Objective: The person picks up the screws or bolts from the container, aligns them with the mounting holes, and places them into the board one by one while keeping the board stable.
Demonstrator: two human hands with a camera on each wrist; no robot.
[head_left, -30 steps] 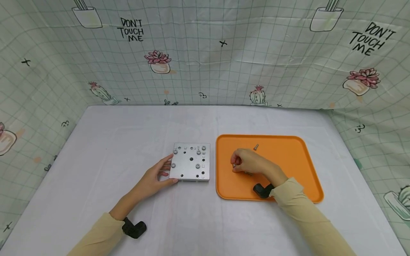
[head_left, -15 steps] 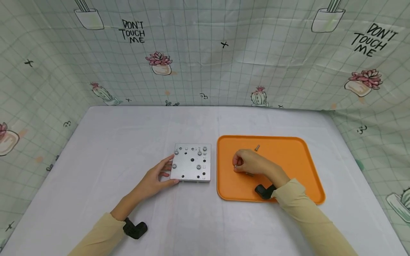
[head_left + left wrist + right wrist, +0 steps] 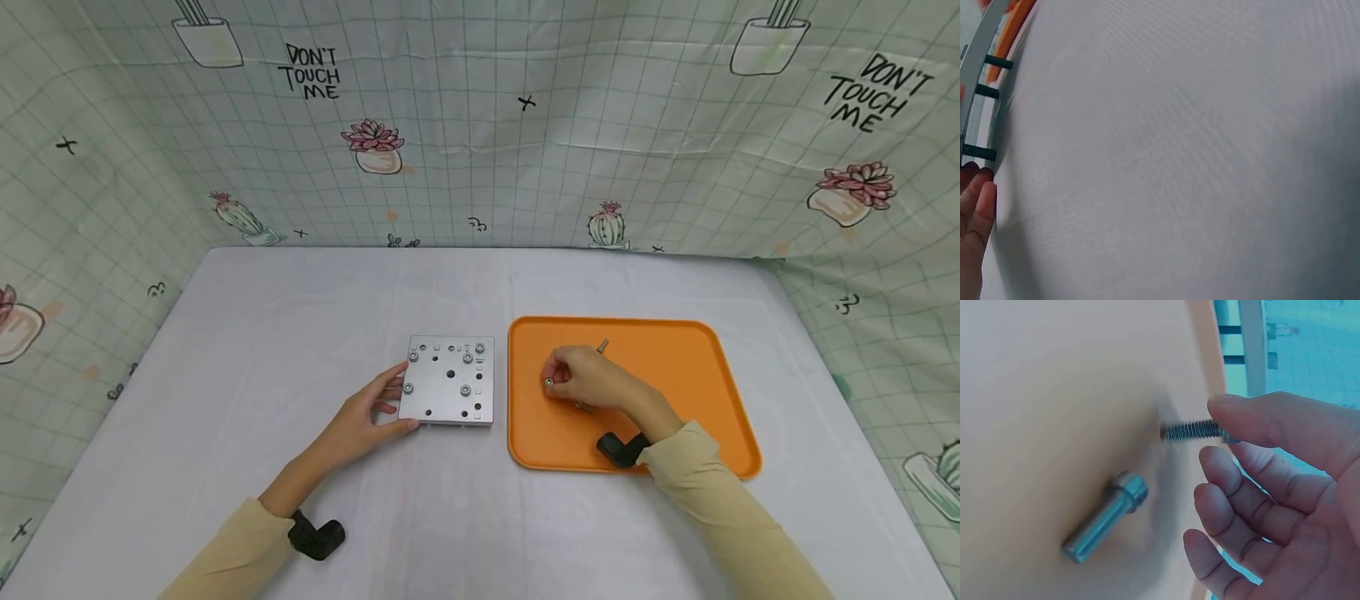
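Note:
In the head view my left hand [image 3: 366,422] grips the left side of a silver metal plate [image 3: 431,375], thumb at the near left corner. The plate has several holes and several socket head screws in it; threaded shanks [image 3: 982,152] stick out below it in the left wrist view. Over the orange tray my right hand [image 3: 583,377] pinches a socket head screw [image 3: 1191,430] by its head, the threaded end pointing down to the tray. Another screw [image 3: 1107,515] lies in the tray close to this hand.
The orange tray [image 3: 675,367] lies right of the plate on a white-covered table [image 3: 315,300]. One more screw [image 3: 602,346] lies behind my right hand in the tray. A patterned cloth [image 3: 465,150] hangs around the back and sides.
My right hand has lifted slightly, and the screw has turned in its fingertips so that the head faces up. The left hand stays on the plate.

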